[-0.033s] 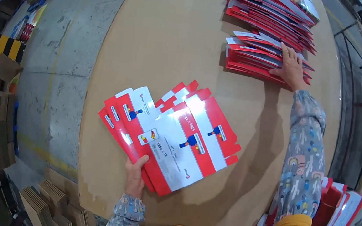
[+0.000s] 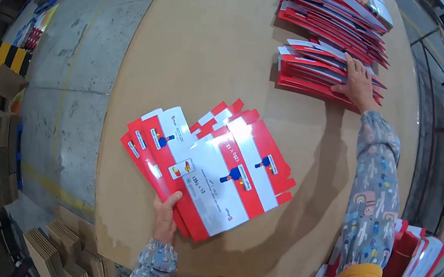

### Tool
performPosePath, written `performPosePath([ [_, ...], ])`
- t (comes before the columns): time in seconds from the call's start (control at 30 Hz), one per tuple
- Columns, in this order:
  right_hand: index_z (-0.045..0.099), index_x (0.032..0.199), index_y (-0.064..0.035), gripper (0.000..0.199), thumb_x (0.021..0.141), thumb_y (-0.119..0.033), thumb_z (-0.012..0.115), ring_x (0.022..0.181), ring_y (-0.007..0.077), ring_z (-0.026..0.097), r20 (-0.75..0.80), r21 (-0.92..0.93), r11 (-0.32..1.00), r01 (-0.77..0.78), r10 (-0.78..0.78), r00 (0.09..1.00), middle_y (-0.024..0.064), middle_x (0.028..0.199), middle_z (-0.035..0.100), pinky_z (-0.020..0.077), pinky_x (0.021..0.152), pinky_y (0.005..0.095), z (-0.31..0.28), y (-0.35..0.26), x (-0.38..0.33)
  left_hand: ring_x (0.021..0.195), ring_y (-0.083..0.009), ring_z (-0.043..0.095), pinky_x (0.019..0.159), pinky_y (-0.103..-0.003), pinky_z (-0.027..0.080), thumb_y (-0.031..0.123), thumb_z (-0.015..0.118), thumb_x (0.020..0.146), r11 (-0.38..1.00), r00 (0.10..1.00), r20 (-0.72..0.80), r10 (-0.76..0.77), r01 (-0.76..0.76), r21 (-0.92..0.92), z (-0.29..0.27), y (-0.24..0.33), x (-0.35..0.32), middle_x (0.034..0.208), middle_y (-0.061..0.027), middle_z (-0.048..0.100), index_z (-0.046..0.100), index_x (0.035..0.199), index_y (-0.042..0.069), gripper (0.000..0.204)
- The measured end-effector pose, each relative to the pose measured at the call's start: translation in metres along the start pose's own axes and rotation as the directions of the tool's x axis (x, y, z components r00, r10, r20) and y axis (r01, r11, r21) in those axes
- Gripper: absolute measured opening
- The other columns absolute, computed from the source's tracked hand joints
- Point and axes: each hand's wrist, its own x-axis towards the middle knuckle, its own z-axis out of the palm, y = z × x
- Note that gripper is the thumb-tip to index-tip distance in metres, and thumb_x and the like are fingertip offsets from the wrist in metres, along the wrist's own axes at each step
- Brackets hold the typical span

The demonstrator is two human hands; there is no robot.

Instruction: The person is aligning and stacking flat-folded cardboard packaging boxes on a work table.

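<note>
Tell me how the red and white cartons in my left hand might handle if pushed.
The cartons would probably slide over one another, given their glossy glare and fanned overlap. Their thin edges suggest little weight; their flat faces, fairly stiff card.

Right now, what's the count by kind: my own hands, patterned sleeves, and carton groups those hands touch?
Hands: 2 (left hand, right hand)
Patterned sleeves: 2 (left sleeve, right sleeve)
Carton groups touched: 2 (fanned bunch, folded stack)
Total: 6
Single cartons overlap too much to count.
</note>
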Motion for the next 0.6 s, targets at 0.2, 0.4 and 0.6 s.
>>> performPosePath([
  [0.2,0.032,0.139,-0.0072,0.082,0.075,-0.036,0.073,0.108,0.0357,0.056,0.000,0.048,0.958,0.283,-0.283,0.959,0.0211,0.120,0.054,0.0477,0.088,0.0398,0.015,0.007,0.011,0.102,-0.0215,0.059,0.091,-0.035,0.048,0.004,0.072,0.075,1.000,1.000,-0.005,-0.010,0.010,-0.018,-0.001,0.000,0.000,0.114,-0.0108,0.060,0.047,0.125,0.001,0.056],
  [0.4,0.040,0.131,-0.0064,0.064,0.076,-0.022,0.069,0.095,0.0310,0.061,-0.129,-0.187,0.910,0.370,-0.396,0.909,0.0158,0.107,0.059,0.0508,0.081,0.0372,0.038,0.010,0.021,0.102,-0.0211,0.060,0.090,-0.035,0.049,0.002,0.071,0.075,0.998,0.999,-0.008,-0.035,0.035,-0.047,-0.004,-0.001,0.001,0.113,-0.0103,0.060,0.049,0.124,0.001,0.054],
  [0.6,0.051,0.110,-0.0096,0.034,0.078,-0.015,0.062,0.086,0.0257,0.064,-0.219,-0.159,0.935,0.318,-0.347,0.912,0.0085,0.097,0.062,0.0529,0.070,0.0381,0.005,0.008,0.028,0.102,-0.0217,0.059,0.089,-0.035,0.050,0.001,0.070,0.076,0.999,1.000,-0.010,-0.006,0.005,-0.034,0.000,-0.001,-0.001,0.114,-0.0100,0.060,0.048,0.124,0.000,0.053],
])
